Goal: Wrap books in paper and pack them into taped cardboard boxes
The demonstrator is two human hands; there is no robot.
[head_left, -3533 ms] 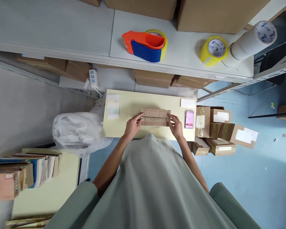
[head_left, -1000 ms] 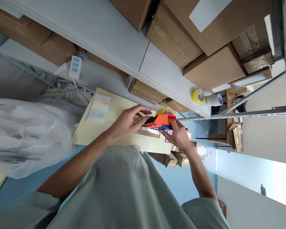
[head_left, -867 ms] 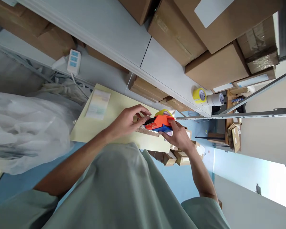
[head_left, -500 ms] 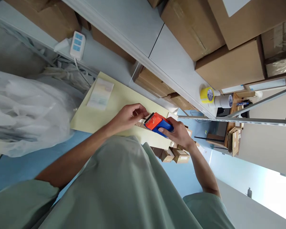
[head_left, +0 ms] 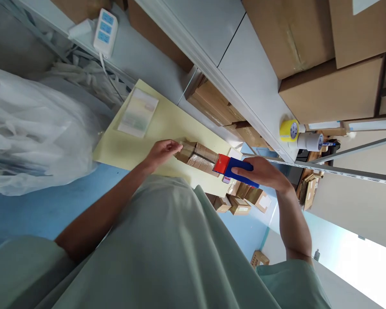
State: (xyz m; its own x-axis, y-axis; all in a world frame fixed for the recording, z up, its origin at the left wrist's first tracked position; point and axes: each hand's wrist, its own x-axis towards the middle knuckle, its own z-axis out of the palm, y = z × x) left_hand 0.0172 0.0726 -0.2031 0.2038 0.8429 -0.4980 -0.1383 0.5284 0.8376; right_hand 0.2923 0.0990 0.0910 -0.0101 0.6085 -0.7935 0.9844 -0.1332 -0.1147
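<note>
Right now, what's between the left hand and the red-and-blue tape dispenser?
Head view: a cardboard box on the cream table lies between the left hand and the tape dispenser.

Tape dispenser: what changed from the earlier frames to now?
The right hand let go of the small carton, took the tape dispenser off the upper shelf, then drew it right along the carton, away from the left hand at its left end. Unchanged: yellow tape roll on the shelf.

A packing room: shelved cartons (head_left: 331, 92), labelled parcels (head_left: 239, 205), a tape dispenser (head_left: 233, 164).
</note>
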